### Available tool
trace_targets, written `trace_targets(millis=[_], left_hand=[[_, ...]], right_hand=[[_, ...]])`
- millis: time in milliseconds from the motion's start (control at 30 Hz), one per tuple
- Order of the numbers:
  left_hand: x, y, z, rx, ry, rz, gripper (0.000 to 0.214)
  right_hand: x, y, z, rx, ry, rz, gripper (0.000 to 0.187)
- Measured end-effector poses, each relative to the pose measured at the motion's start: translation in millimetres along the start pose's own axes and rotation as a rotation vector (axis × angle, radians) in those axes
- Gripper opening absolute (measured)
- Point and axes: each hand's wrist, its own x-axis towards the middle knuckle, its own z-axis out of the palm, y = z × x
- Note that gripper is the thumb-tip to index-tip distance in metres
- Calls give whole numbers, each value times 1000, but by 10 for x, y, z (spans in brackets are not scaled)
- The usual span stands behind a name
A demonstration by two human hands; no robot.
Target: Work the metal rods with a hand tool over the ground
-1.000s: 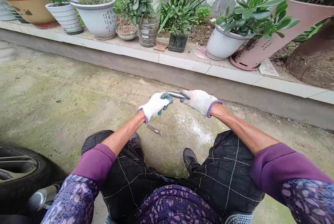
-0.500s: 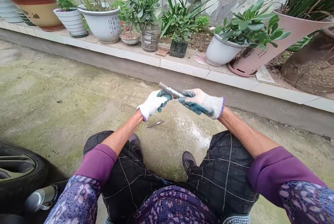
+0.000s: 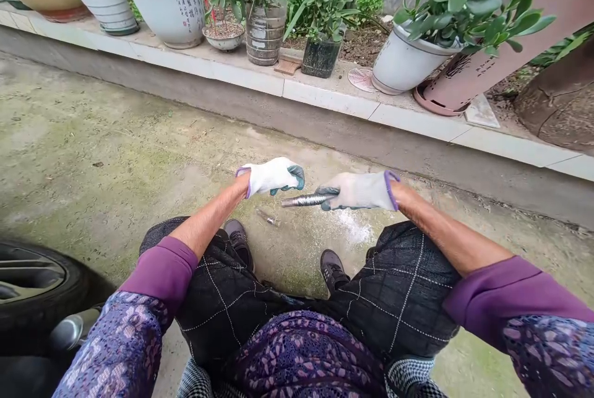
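In the head view, we see a rod (image 3: 306,200) with shiny silvery coils and brownish left end, above the ground (image 3: 139,150). The right hand (image 3: 357,190) grips its right part; the left hand (image 3: 278,176) is curled, whether holding anything we cannot tell.

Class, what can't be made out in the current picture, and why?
All in the head view:
- Right end of the silvery rod: hidden inside the right grip.
- Palm of the left grip: turned away, so any contents are unclear.
- Wheel: cut off by the left edge.
- Writing on the white pot: too small to read.
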Motion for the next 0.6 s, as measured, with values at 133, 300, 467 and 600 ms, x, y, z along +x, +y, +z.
trace_targets(millis=[133,300,467,600], left_hand=[[29,24,114,31,186,-55,3],[-1,65,239,-291,320,32,6],[11,9,243,-535,304,125,10],[35,-7,167,-486,324,105,10]], right_hand=[[178,36,-8,-269,224,137,14],[204,76,-208,-398,464,205,31],[190,46,-386,-112,629,178,27],[39,-104,-409,336,525,107,24]])
